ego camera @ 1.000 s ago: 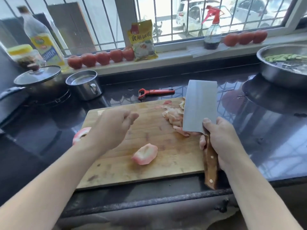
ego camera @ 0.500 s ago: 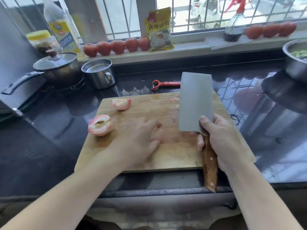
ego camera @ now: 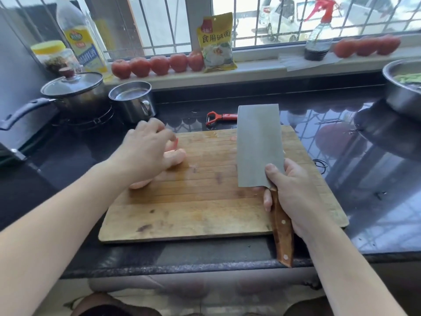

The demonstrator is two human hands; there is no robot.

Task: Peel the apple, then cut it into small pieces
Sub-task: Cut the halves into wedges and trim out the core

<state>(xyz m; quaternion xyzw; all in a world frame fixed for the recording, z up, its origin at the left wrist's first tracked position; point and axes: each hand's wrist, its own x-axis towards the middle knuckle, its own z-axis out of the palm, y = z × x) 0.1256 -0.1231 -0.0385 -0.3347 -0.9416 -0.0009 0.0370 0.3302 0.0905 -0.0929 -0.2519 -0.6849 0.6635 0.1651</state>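
Head view: left hand (ego camera: 145, 151) has moved from board centre to the board's 10 o'clock corner, fingers curled over peeled apple pieces (ego camera: 175, 155) there; whether it pinches one I cannot tell. Another pale piece (ego camera: 139, 184) lies under the wrist. Right hand (ego camera: 293, 192) keeps its grip clamped on the cleaver (ego camera: 258, 144), blade raised flat over the cutting board (ego camera: 205, 213). Peeler (ego camera: 222, 117) lies idle at 12 o'clock on the surface. Judgement: peeling is finished; pieces are being gathered for finer cuts.

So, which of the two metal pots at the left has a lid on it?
The dark pot with the long black handle, on the stove; the steel pot beside it is uncovered.
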